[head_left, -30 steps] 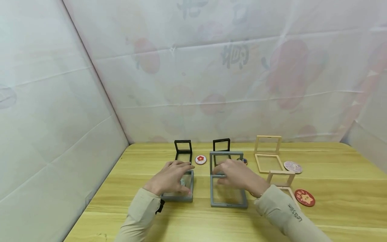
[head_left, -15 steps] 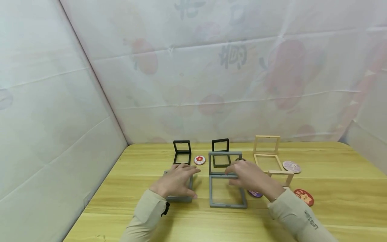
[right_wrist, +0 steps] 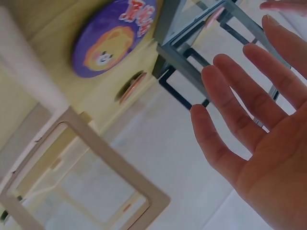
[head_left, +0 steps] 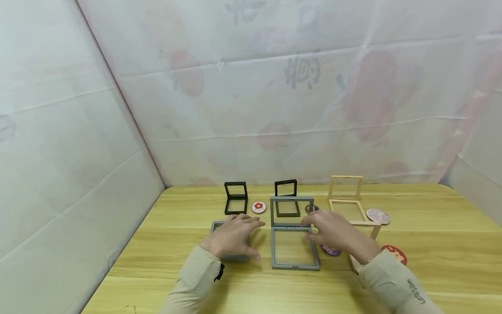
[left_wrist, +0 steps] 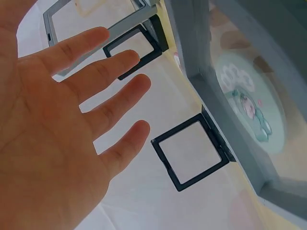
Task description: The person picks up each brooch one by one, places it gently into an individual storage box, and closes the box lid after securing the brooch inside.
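Note:
My left hand (head_left: pixel 235 235), fingers spread and holding nothing, hovers over the closed grey display frame (head_left: pixel 237 258). In the left wrist view, a pale green round badge (left_wrist: pixel 252 103) with a cartoon figure shows inside that grey frame. My right hand (head_left: pixel 335 231) also holds nothing, its fingers loosely bent and apart. It overlaps the right side of a second grey frame (head_left: pixel 296 266), which lies unfolded with its lid upright. A purple round badge (head_left: pixel 330 250) with a lion-like face lies just beyond that frame, partly hidden by the right hand.
Two small black frames (head_left: pixel 236 213) (head_left: pixel 288 214) stand unfolded at the back, with a red-flower badge (head_left: pixel 259 207) between. At the right are a light-wood frame (head_left: pixel 347 201), a beige frame (head_left: pixel 375 231), a lilac badge (head_left: pixel 378 216) and a red badge (head_left: pixel 395 254).
Both hands have moved right. The left hand has drifted across the closed grey frame, and the right hand has drawn back from the middle of the unfolded one, uncovering the purple badge.

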{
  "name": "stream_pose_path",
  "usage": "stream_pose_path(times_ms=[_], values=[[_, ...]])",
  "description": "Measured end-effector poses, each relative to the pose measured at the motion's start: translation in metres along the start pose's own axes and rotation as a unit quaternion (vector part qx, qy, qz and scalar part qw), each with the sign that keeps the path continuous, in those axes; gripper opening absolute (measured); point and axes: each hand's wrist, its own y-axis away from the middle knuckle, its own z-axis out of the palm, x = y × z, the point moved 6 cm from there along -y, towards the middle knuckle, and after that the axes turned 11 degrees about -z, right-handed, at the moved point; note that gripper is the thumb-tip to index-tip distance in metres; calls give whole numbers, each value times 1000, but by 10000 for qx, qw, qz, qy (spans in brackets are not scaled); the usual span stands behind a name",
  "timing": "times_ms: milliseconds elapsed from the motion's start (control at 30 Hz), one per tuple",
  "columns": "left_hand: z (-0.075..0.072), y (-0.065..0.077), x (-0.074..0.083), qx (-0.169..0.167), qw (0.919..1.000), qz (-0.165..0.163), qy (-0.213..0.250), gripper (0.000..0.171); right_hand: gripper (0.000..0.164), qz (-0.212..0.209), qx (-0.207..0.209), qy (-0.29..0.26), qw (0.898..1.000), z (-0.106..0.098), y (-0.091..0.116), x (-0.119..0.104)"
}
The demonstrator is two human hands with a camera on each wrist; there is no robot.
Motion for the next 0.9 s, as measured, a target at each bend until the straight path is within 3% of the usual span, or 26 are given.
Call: stream_pose_path(times_ms=[200,400,900], values=[[7,-4,7,-122,9998,40,-162,87,26,191,2,-93,9998,1,12,10],[14,-8,12,-208,9993,22,-317,88,25,127,61,-124,9998,4,21,17],[19,-14,22,-292,9987,52,-407,87,29,185,25,-576,9982,16,32,23]])
